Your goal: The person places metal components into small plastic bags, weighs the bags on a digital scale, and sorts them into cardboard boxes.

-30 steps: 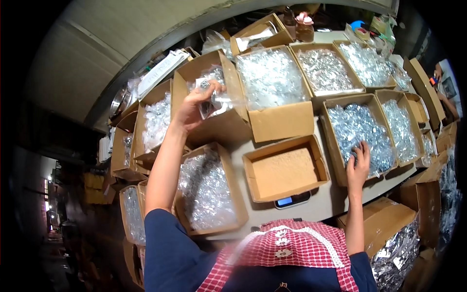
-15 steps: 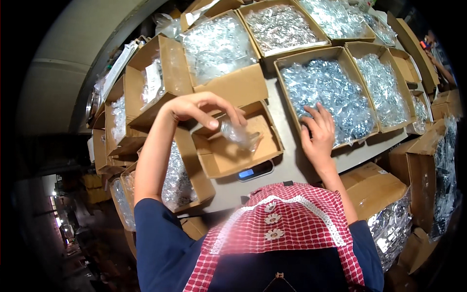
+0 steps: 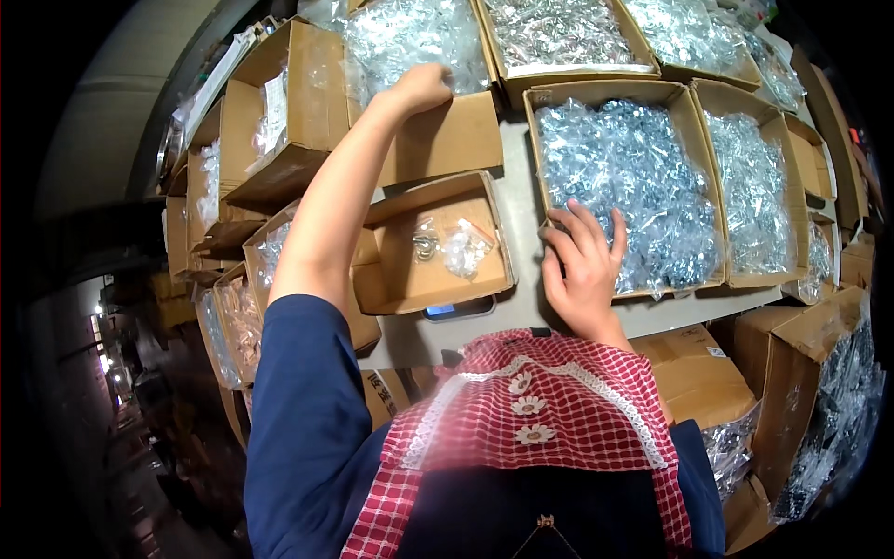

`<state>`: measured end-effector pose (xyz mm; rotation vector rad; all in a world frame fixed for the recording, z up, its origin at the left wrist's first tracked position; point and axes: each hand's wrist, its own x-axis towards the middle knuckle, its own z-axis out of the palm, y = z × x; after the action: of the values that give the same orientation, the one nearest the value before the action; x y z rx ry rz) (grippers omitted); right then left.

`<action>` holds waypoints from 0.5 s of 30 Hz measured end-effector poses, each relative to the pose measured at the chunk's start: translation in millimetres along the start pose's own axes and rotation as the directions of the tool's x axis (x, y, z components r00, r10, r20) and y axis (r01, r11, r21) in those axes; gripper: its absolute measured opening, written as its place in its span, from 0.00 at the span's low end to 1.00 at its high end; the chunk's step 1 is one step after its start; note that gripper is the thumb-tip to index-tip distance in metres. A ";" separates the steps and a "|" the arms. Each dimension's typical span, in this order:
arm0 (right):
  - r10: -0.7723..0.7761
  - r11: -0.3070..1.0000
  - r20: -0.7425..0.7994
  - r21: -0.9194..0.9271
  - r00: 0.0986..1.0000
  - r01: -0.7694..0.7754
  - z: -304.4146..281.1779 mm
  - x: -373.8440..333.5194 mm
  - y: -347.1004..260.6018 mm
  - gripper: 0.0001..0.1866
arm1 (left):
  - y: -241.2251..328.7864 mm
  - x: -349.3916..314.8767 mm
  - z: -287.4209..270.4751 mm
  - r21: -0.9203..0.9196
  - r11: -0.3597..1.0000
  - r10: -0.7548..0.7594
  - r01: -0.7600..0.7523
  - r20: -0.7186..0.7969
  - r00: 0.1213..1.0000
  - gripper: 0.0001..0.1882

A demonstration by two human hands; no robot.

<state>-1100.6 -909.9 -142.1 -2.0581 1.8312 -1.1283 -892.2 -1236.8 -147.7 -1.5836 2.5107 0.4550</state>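
Observation:
My left hand [image 3: 421, 90] reaches out to the near edge of a carton of small clear plastic bags [image 3: 410, 37]. Its fingers curl in, and their tips and anything they hold are hidden. Fingers spread, my right hand [image 3: 585, 265] lies at the near left corner of a carton of bluish metal parts in clear bags [image 3: 624, 186]. Between the arms stands a small open cardboard box [image 3: 400, 303]. Inside it are a clear bag with whitish contents [image 3: 464, 250] and a clear bag with metal pieces [image 3: 426, 240].
A small scale with a blue display [image 3: 441, 309] shows under the box's front edge. More open cartons surround the grey table [image 3: 521, 214], including one of pinkish-silver packets [image 3: 559, 33] and one of clear packets [image 3: 752, 186]. A closed carton [image 3: 694, 373] stands at the near right.
My left hand has moved from above the small box, where a clear bag hung beneath it, to the far carton. Bags now lie in the small box. My right hand stays on its carton.

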 end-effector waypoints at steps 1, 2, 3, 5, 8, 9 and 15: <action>-0.004 1.000 0.027 0.011 1.000 0.003 -0.1 -0.9 2.4 0.11 | 4.2 1.6 -1.3 0.009 1.000 0.025 -0.026 0.032 0.999 0.23; 0.000 1.000 0.030 0.021 1.000 -0.001 0.1 -2.0 3.6 0.11 | 4.4 -3.9 -1.2 0.028 0.996 0.085 -0.084 -0.048 0.995 0.16; 0.004 1.000 0.030 0.031 1.000 -0.005 0.1 -2.3 3.9 0.11 | 3.8 -9.0 -0.5 -0.055 0.998 0.038 -0.043 -0.074 0.997 0.16; -0.003 0.999 0.017 0.050 1.000 0.003 0.9 0.8 4.5 0.11 | -3.1 -13.3 -8.3 -0.217 0.976 -0.062 0.032 -0.133 0.989 0.15; 0.014 0.998 0.041 0.066 0.999 -0.017 0.1 3.1 1.2 0.13 | -19.7 -23.8 -19.2 -0.703 0.711 -0.161 -0.002 -0.165 0.973 0.20; 0.029 0.997 0.046 0.071 0.999 -0.032 -0.5 3.5 0.2 0.13 | -16.8 -27.2 -27.7 -0.801 0.597 -0.165 -0.038 -0.168 0.972 0.20; -0.041 0.998 0.082 0.051 0.996 0.037 1.7 4.9 -0.3 0.12 | 19.4 -8.6 -67.4 -0.930 0.212 -0.246 -0.299 -0.347 0.905 0.15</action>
<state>-1099.5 -914.9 -141.0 -2.0892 1.7153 -1.0687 -902.9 -1243.5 -78.2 -2.1027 2.5589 2.4204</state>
